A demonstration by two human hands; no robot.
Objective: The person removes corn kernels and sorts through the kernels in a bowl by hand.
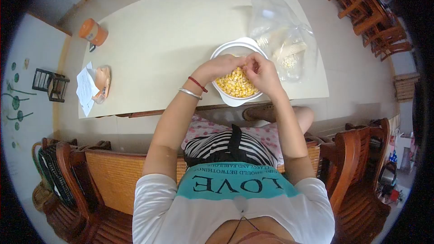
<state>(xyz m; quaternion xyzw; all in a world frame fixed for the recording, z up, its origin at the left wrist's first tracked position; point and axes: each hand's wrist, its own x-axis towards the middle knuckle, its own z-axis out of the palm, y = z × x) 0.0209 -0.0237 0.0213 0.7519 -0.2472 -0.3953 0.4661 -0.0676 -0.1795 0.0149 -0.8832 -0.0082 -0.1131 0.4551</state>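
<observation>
A white bowl with side handles (227, 100) holds loose yellow corn kernels (236, 84) near the table's front edge. My left hand (222, 67), below a red band and a silver bangle, reaches over the bowl from the left with its fingers closed. From the right, my right hand (261, 73) is closed in a pinch, its fingertips meeting those of my left hand above the kernels. Whatever lies between the fingertips is too hidden to name. Beside the bowl on the right lies a clear plastic bag (271, 16) with pale cobs and bits (289, 53) on it.
The pale table (172, 27) extends away from me. An orange container (93, 32) stands at its far left, with white papers (86, 89) and an orange-and-clear package (103, 83) nearer. Wooden chairs (361, 9) stand beyond the right side; a wooden bench (117, 176) is behind me.
</observation>
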